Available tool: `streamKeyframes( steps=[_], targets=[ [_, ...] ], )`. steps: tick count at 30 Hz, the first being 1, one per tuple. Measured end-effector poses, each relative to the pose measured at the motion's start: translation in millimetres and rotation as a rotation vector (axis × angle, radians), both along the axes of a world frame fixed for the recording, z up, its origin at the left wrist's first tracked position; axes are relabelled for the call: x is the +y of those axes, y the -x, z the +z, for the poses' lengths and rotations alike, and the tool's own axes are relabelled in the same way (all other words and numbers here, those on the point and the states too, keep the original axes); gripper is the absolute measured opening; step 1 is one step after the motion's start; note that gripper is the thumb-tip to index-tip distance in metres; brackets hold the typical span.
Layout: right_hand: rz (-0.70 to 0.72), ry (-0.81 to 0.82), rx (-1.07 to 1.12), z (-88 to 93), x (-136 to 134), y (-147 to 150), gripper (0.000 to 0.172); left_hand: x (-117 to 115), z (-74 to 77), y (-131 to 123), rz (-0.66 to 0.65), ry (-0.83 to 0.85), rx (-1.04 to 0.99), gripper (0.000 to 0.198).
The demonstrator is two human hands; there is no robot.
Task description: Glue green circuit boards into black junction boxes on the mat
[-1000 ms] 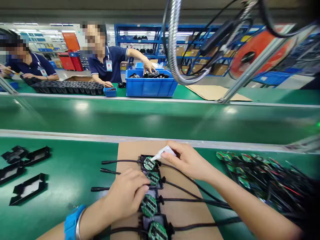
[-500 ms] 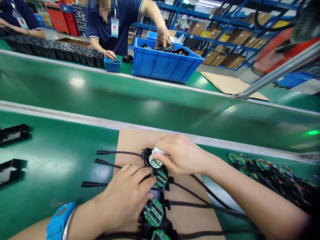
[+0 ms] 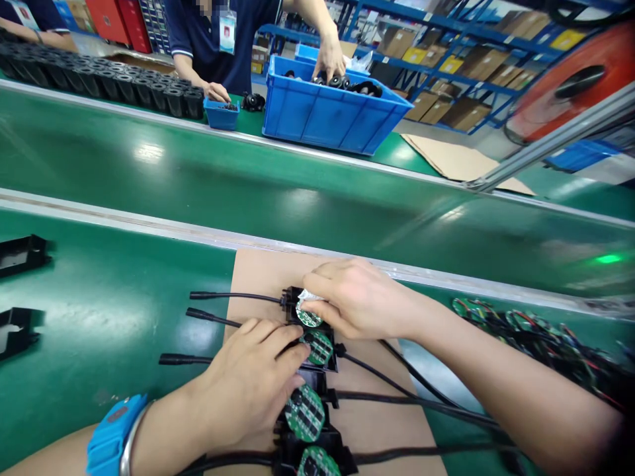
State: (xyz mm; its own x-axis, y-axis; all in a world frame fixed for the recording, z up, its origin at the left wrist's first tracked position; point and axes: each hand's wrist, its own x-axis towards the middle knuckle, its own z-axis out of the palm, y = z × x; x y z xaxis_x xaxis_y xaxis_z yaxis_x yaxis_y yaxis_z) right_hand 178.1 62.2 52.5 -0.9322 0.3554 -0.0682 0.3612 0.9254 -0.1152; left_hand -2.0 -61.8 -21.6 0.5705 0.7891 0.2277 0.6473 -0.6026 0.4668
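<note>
A column of black plastic housings (image 3: 317, 380) with cables lies on a cardboard sheet (image 3: 377, 423). At the far end, my right hand (image 3: 357, 297) pinches a small crumpled white piece (image 3: 308, 295), against a round green circuit board (image 3: 309, 313). My left hand (image 3: 258, 373) curls over the left side of the housings, its fingertips at the second circuit board (image 3: 318, 348). Its thumb lies near the third circuit board (image 3: 305, 413); part of its grip is hidden. A further circuit board (image 3: 318, 463) shows at the bottom edge.
Wired circuit boards (image 3: 526, 330) lie piled at right. Two black brackets (image 3: 22, 254) are at far left. Black cables (image 3: 407, 400) run off both sides. Across the green bench, a co-worker's hand (image 3: 330, 59) reaches into a blue bin (image 3: 332, 116), beside a small blue box (image 3: 221, 116).
The whole view has shifted slightly. Both hands keep nearly the same places on the housings, and the white piece stays between my right fingers.
</note>
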Motion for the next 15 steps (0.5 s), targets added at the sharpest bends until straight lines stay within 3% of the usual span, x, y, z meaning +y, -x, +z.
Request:
streamKeyframes(
  steps=[15],
  targets=[
    [0.003, 0.045, -0.058, 14.0, -5.5, -7.4, 0.021, 1.8, 0.3, 0.3, -0.006, 0.028, 0.013, 0.030]
  ],
)
